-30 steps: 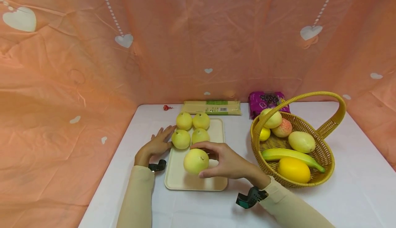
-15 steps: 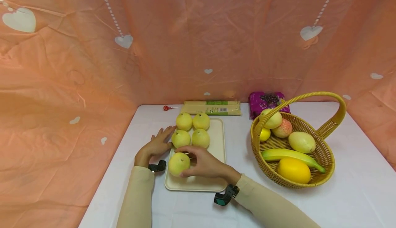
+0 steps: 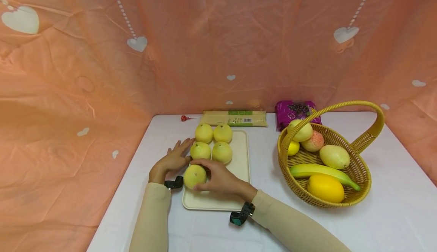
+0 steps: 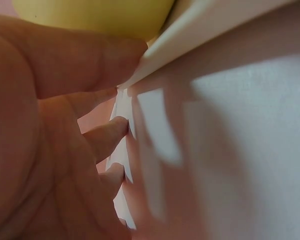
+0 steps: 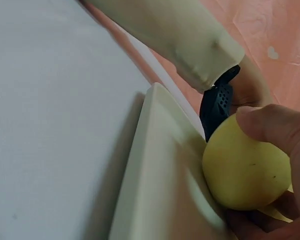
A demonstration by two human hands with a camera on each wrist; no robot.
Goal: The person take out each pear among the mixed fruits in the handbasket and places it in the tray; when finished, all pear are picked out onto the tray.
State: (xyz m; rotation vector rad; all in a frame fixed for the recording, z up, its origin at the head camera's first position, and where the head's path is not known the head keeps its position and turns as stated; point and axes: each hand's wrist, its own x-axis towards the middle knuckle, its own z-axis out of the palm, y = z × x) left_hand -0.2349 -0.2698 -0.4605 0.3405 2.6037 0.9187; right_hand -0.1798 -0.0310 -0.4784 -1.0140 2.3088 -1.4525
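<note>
In the head view, my right hand [image 3: 220, 178] grips a round yellow-green pear [image 3: 195, 176] over the left side of the cream tray [image 3: 218, 202]. The right wrist view shows my thumb on top of this pear [image 5: 247, 165] and fingers beneath it, close against the tray [image 5: 162, 165]. Several similar pears [image 3: 222, 152] sit in two rows at the tray's far left. My left hand [image 3: 173, 158] lies beside the tray's left edge with fingers spread straight. In the left wrist view its thumb [image 4: 90, 62] lies along the tray rim [image 4: 190, 37], just under a pear [image 4: 95, 15].
A wicker basket [image 3: 366, 185] with a tall handle stands at the right, holding a banana [image 3: 324, 172], a peach [image 3: 314, 142] and other fruits. Behind the tray lie a flat noodle-like packet [image 3: 235, 118], a purple package [image 3: 295, 113] and a small red item [image 3: 184, 118].
My right hand has carried its pear leftward across the tray, then slightly farther left and lower to the tray's left side. The left hand has stayed in place.
</note>
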